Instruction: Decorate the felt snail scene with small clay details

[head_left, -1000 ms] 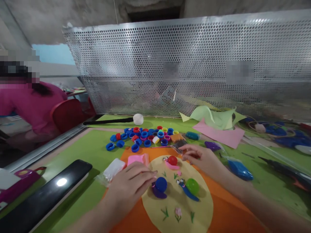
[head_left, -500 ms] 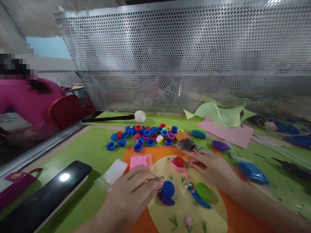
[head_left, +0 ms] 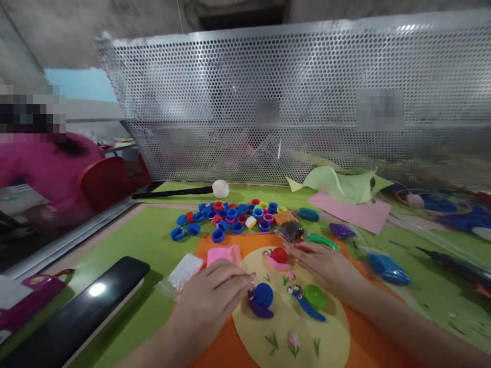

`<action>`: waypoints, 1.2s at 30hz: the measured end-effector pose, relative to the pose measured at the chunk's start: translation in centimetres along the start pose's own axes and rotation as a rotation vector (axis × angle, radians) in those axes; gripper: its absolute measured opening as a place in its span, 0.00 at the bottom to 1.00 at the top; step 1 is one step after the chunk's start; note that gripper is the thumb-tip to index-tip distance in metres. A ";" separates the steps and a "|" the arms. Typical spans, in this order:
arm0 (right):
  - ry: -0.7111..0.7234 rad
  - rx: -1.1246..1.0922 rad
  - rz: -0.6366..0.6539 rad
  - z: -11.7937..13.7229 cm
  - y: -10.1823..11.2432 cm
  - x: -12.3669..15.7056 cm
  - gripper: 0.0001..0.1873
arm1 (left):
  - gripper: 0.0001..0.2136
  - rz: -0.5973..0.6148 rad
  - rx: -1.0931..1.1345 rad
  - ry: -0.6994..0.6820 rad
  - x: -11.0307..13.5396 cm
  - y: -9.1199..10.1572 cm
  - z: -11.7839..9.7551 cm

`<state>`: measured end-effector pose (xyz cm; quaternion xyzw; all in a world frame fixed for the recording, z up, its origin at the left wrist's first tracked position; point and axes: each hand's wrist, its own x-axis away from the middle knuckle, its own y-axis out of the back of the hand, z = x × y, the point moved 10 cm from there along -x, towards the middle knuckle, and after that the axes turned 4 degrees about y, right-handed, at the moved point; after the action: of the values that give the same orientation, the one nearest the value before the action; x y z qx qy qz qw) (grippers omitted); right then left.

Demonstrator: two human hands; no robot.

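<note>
On an orange sheet (head_left: 210, 350) lies a yellow paper circle (head_left: 280, 332) with three small clay snails. One has a red cap shell (head_left: 279, 255) and a pink body, another a blue shell (head_left: 263, 295) on a purple body, the third a green shell (head_left: 315, 297) on a blue body. My left hand (head_left: 215, 294) rests at the circle's left edge, fingers stretched beside the blue-shelled snail. My right hand (head_left: 322, 266) lies at the upper right edge, fingertips close to the red-shelled snail. Neither hand visibly holds anything; the undersides of the fingers are hidden.
Several bottle caps (head_left: 232, 214) are heaped behind the circle. Bags of pink clay (head_left: 222, 255) and white clay (head_left: 186, 272) lie left, blue clay (head_left: 389, 267) right. A black phone-like slab (head_left: 84, 306) is at left. A perforated metal panel (head_left: 238, 102) stands behind; a person in pink (head_left: 49, 158) sits left.
The whole view has tilted up and shifted slightly. Both hands keep nearly the same pose beside the snails, and a green strip beyond my right hand shows more fully.
</note>
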<state>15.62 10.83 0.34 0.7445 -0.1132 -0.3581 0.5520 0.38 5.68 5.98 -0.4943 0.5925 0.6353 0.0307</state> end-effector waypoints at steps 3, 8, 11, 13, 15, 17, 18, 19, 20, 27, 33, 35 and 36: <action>0.089 0.048 0.011 0.8 -0.3 0.3 0.28 | 0.07 -0.007 -0.022 -0.021 0.1 0.1 -0.1; 0.130 0.084 -0.002 1.1 -0.3 0.5 0.22 | 0.07 -0.007 -0.070 -0.056 0.2 0.3 -0.1; 0.125 0.065 -0.043 1.0 0.8 0.4 0.17 | 0.08 -0.012 -0.100 -0.057 0.2 0.7 -0.3; 0.117 0.045 -0.088 0.9 1.7 0.4 0.16 | 0.08 -0.015 -0.113 -0.066 0.1 0.9 -0.5; 0.115 0.021 -0.130 1.0 2.3 0.5 0.16 | 0.08 -0.011 -0.121 -0.070 0.1 0.9 -0.6; 0.124 -0.002 -0.151 1.1 2.5 0.7 0.16 | 0.08 -0.006 -0.128 -0.081 0.2 0.7 -0.7; 0.126 -0.010 -0.154 1.1 2.4 0.7 0.16 | 0.07 -0.003 -0.130 -0.082 0.2 0.6 -0.6; 0.125 -0.015 -0.153 1.1 2.4 0.8 0.16 | 0.07 0.000 -0.130 -0.086 0.3 0.4 -0.5; 0.122 -0.020 -0.150 1.0 2.3 0.8 0.17 | 0.07 0.004 -0.128 -0.087 0.4 0.3 -0.4; 0.131 -0.053 -0.111 0.9 2.1 0.7 0.18 | 0.08 0.026 -0.112 -0.084 0.5 0.1 -0.3; 0.144 -0.068 -0.089 1.1 2.0 0.7 0.19 | 0.07 0.030 -0.089 -0.089 0.3 0.2 -0.4; 0.149 -0.074 -0.110 1.2 2.3 0.7 0.18 | 0.07 0.035 -0.095 -0.086 0.3 0.0 -0.4; 0.152 -0.077 -0.123 1.2 2.5 0.7 0.17 | 0.07 0.033 -0.101 -0.087 0.3 0.0 -0.4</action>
<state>15.87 8.60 2.15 0.7532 -0.0112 -0.3380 0.5642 0.44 5.25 5.90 -0.4574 0.5659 0.6856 0.0208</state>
